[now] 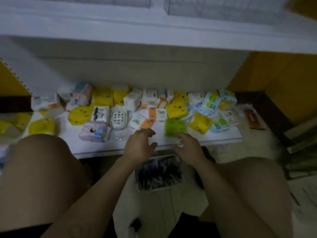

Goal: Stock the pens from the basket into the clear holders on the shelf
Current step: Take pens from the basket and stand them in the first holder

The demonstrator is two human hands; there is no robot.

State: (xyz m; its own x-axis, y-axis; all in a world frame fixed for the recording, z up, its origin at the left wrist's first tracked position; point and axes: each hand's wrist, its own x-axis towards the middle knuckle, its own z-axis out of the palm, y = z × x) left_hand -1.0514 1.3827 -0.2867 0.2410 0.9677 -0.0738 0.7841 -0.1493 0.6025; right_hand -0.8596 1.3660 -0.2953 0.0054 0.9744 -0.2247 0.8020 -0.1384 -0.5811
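Risk 1, at the low white shelf (89, 148): crowded with loose tissue packs (103, 98), no clear holder made out in the blur, so likely fumbling for a slot and knocking packs off the front edge. Risk 2, at the green pack (175, 127): close to the right fingertips, contact impossible to tell, easily shoved back by a reach. Risk 3, at the basket (164, 156): on the floor between the knees, partly under the shelf lip and below both wrists; awkward to lift pens out without snagging. Left hand (139, 145) and right hand (187, 148): empty, fingers loosely spread over the shelf edge. Pens (159, 174): dark, slim, heaped crosswise in the basket; none on the shelf, as far as visible.
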